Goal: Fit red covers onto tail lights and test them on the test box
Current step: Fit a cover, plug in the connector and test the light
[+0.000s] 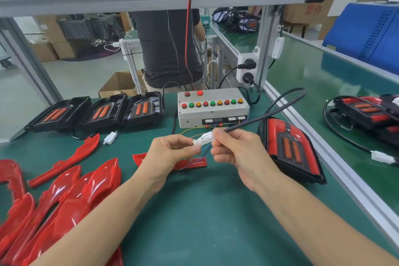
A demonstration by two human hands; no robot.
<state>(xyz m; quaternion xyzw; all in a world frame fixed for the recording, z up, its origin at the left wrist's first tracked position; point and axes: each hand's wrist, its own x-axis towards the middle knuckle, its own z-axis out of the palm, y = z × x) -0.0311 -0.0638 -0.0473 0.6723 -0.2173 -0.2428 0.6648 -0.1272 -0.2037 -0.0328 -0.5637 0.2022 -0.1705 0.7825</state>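
Observation:
Above the green table, my left hand point(170, 153) pinches a white connector point(198, 141) whose thin coloured wires run back to the grey test box point(212, 107). My right hand point(235, 153) pinches the mating white plug point(208, 136) on a black cable point(278, 110). The two connector halves meet between my fingertips. That cable leads to a tail light with a red cover fitted point(291, 149), lying to the right of my hands. Three tail lights without covers point(101, 112) stand in a row left of the box. Several loose red covers point(71, 196) lie at the left front.
Beyond the aluminium rail point(336, 157), the conveyor at the right carries finished tail lights point(367, 114) and a white plug point(382, 156). A person in a dark shirt point(166, 49) stands behind the bench. A power strip point(246, 69) hangs on the frame post. A blue crate point(367, 34) sits far right.

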